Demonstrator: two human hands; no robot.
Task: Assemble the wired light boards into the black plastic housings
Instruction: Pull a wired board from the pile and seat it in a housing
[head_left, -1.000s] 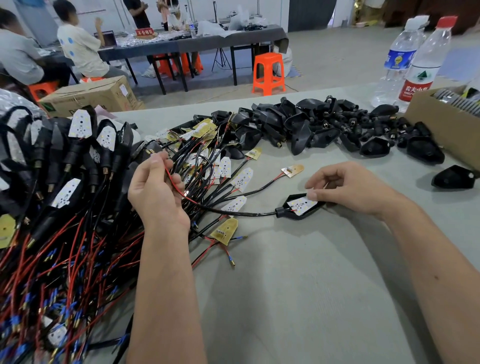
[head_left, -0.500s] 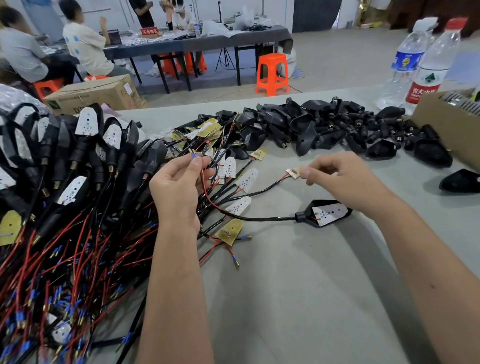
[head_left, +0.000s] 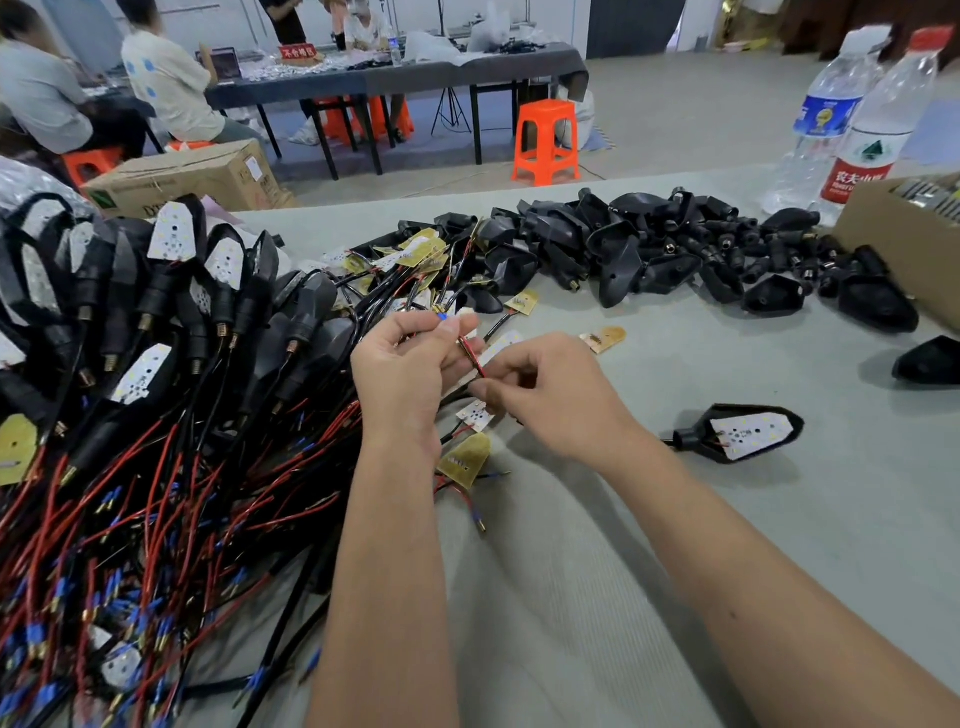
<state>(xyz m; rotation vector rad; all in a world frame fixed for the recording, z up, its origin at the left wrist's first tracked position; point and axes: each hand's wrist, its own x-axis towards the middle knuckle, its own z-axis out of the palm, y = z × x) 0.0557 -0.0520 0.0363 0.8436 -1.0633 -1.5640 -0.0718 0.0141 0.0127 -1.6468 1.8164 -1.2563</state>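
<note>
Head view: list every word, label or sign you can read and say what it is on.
"农夫山泉": white characters on the red label of the red-capped bottle.
"不合格区", read with some doubt: red sign on the far table.
Blue label of the second bottle: too blurred to read.
Print on the cardboard box: too blurred to read.

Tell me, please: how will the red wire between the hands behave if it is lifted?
The red wire is thin and bends between both hands, so probably floppy and light. Pinched by left hand and right hand, it may snag in the wire pile.
</note>
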